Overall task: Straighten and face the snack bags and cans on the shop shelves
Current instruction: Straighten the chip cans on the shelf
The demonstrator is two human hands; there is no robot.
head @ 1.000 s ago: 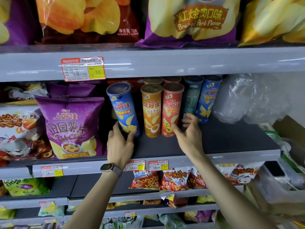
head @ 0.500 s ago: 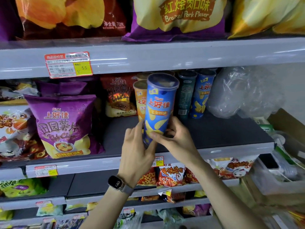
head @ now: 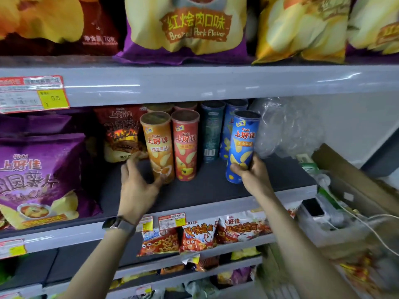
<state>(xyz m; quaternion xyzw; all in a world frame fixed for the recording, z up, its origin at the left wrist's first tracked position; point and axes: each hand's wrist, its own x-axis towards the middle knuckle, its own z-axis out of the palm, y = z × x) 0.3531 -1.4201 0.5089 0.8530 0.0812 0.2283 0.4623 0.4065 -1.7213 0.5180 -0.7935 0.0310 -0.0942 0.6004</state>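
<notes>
Blue cardboard crisp can [head: 243, 145] gripped in my right hand [head: 253, 175], near shelf [head: 205, 195] front edge.
Left hand [head: 138, 186] spread, fingertips touching orange cardboard can [head: 159, 147].

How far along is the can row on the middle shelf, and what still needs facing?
Done: the orange can and red can stand upright, labels forward. In hand: the right hand grips a blue can, slightly tilted, right of the row; the left hand touches the orange can's base. Left: seat the blue can, turn the teal can, which shows its barcode, and pull forward the dark red bag.
</notes>
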